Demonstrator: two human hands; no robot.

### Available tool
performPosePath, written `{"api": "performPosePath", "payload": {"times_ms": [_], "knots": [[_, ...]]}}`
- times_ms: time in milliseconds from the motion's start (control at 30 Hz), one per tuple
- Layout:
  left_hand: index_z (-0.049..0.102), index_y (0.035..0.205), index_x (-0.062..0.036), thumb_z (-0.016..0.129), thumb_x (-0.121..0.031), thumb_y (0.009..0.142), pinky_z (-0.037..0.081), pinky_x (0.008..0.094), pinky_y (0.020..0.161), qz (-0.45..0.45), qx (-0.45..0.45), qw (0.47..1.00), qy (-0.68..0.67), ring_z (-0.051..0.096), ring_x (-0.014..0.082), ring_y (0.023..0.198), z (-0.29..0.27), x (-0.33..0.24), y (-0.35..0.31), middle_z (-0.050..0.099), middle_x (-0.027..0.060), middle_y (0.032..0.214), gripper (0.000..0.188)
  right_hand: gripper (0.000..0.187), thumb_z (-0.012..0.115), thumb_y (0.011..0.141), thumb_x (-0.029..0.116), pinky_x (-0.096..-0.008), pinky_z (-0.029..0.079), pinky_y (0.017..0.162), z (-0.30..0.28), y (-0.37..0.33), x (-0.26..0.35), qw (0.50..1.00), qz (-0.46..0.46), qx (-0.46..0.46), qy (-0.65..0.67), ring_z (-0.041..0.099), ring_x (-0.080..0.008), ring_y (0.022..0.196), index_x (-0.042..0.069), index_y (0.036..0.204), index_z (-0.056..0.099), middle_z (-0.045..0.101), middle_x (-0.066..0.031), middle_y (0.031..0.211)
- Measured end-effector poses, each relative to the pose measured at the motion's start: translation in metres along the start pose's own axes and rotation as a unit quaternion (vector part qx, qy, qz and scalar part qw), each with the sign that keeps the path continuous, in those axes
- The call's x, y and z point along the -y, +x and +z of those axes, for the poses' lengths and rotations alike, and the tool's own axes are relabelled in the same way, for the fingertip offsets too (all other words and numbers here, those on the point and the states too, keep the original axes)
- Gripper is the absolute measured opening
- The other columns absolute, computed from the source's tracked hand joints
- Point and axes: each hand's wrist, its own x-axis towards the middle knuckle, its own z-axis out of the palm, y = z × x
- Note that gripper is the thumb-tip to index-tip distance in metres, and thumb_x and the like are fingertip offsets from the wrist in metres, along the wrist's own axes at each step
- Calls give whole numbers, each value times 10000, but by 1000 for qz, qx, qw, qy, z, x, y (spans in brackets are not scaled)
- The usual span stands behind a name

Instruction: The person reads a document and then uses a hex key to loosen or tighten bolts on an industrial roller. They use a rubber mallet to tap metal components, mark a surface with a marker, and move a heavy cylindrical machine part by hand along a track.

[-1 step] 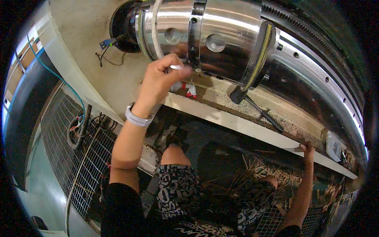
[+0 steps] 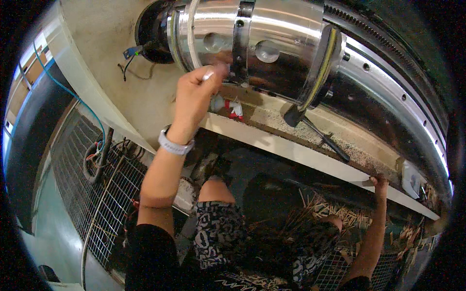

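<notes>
In front of the big shiny metal cylinder (image 2: pixel 281 26) is my left hand (image 2: pixel 194 92), its fingers closed with a small white thing (image 2: pixel 208 75) showing between them. Motion smears the fingertips, and I cannot make out what kind of thing it is. A white cord or strap (image 2: pixel 192 36) runs around the cylinder just above that hand. Far to the right, my right hand (image 2: pixel 380 183) grips the edge of the cream ledge (image 2: pixel 291 150), its fingers partly hidden.
On the ledge lie a spray bottle with a red and white trigger head (image 2: pixel 235 108), a black mallet-like tool (image 2: pixel 323 136) and a clear plastic container (image 2: pixel 410 179). Wood strips (image 2: pixel 340 218) litter the floor. Wire grating (image 2: pixel 104 213) lies at left, with a teal hose (image 2: pixel 73 89) beyond.
My left hand has shifted slightly left, with the white thing still in its fingers. My right hand stays at the ledge edge.
</notes>
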Motion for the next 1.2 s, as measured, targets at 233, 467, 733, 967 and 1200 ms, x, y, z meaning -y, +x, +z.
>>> {"api": "performPosePath", "payload": {"times_ms": [233,467,733,967,1200], "knots": [[524,940,10,376,-250,923,463,337,703,-43,-1,941,-334,604,246,724,14,-1,-11,604,135,874,300,348,674,777,336,-362,445,622,-12,-1,6,998,-48,32,34,557,-200,681,7,862,596,580,-89,732],[512,979,13,398,-150,931,465,342,684,31,-51,976,-208,607,240,744,26,13,-23,597,119,868,205,366,692,749,325,-345,463,668,0,0,-7,997,23,32,63,580,-206,705,-17,861,626,596,-92,731],[542,821,11,365,-293,877,446,331,647,-55,-7,943,-329,552,228,708,8,9,-16,584,148,829,356,400,688,753,342,-365,440,680,-6,-1,7,999,0,36,10,580,-231,731,-15,912,601,611,-112,781],[455,1167,75,327,-249,881,360,387,917,-34,75,888,-453,523,292,1008,14,12,-31,551,163,1077,450,365,689,758,295,-342,447,604,-11,-1,32,995,8,33,95,550,-195,655,-48,817,578,604,-131,743],[380,1247,76,355,-255,880,295,396,1009,31,82,899,-429,455,309,1140,20,20,-36,484,189,1196,495,322,701,743,245,-333,435,589,-22,-2,53,994,6,23,111,513,-174,615,-29,713,534,559,-105,682]]}}
